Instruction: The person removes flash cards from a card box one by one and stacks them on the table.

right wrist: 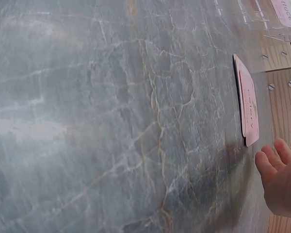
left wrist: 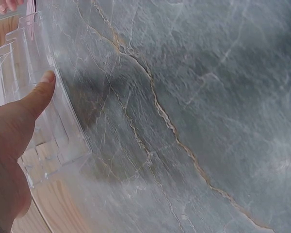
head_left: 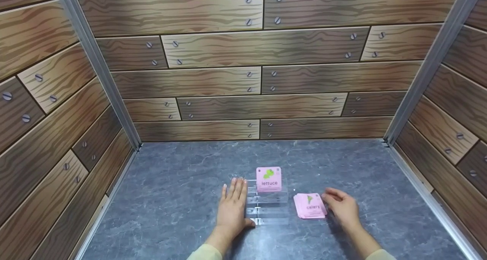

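A clear stepped plastic stand (head_left: 273, 210) rests on the table, with a pink card reading "lettuce" (head_left: 269, 184) upright in its rear tier. My left hand (head_left: 233, 207) lies along the stand's left side, fingers straight, and its thumb (left wrist: 42, 92) reaches across the front corner. To the right of the stand, a pile of pink cards (head_left: 310, 207) lies flat, the top one reading "celery". Beside that pile is my right hand (head_left: 343, 208), its fingers loosely bent and the fingertips close to the right edge. In the right wrist view, nothing is between those fingers (right wrist: 266, 167).
The grey marbled tabletop (head_left: 171, 184) runs back to a wood-patterned wall (head_left: 213, 81). Similar panels stand at left and right, joined by metal corner posts (head_left: 102, 69). A metal strip (head_left: 430, 203) edges the table on the right.
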{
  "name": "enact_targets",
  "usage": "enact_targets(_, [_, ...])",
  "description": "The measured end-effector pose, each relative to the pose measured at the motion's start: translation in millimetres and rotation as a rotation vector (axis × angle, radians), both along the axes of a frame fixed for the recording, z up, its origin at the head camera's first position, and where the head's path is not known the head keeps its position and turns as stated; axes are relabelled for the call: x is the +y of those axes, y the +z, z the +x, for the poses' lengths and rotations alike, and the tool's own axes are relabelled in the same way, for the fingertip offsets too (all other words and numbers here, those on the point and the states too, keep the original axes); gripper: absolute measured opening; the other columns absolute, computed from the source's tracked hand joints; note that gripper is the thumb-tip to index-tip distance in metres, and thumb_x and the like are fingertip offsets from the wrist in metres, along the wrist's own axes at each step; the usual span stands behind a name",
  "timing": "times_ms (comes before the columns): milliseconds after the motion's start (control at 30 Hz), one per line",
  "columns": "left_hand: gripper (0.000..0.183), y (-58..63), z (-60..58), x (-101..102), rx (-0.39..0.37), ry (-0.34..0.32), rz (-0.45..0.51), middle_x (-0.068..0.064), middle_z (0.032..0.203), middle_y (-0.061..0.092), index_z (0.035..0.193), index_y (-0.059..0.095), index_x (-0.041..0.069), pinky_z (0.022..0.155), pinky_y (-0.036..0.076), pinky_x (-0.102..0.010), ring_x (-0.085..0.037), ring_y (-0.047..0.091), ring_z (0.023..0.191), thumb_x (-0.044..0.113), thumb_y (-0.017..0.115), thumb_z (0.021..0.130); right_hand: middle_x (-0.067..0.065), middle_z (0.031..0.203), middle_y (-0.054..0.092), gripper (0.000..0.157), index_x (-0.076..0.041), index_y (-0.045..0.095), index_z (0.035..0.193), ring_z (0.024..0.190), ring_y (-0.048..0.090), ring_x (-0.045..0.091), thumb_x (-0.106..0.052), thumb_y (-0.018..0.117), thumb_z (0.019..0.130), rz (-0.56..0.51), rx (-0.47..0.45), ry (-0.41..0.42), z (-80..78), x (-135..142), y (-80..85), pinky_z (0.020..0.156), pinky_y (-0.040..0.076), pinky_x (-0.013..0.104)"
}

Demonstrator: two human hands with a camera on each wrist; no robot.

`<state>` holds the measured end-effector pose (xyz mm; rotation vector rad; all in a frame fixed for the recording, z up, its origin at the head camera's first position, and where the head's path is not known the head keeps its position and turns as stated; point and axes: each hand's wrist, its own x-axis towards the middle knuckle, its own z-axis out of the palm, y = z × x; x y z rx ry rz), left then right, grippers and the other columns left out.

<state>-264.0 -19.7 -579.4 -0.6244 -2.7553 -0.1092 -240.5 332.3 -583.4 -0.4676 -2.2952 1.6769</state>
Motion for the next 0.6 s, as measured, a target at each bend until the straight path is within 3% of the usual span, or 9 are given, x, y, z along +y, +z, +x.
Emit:
enact_targets(400, [0.138, 1.4, 0.2, 0, -0.015, 0.0, -0.001, -0.016, 0.169, 0.037, 0.163, 0.037, 0.001, 0.128, 0.026, -0.056, -0.034, 0.031, 0.158, 0.065, 0.095, 0.056, 0.026, 0.135, 0.068, 0.049, 0.01, 0.06, 0.143, 0.093, 0.067, -0.005, -0.013, 0.073, 0.101, -0.103, 0.024, 0.023, -3.6, -5, 12.0, 0.082, 0.063, 0.025])
enact_targets(600, [0.137, 3.0, 0.3, 0, -0.02, 0.003, -0.021, -0.016, 0.169, 0.037, 0.163, 0.037, 0.001, 0.128, 0.027, -0.056, -0.034, 0.031, 0.158, 0.067, 0.094, 0.057, 0.023, 0.131, 0.07, 0.047, 0.009, 0.06, 0.142, 0.094, 0.069, -0.005, -0.011, 0.072, 0.102, -0.135, 0.066, 0.05, -8.0, -11, 21.6, 0.087, 0.064, 0.032])
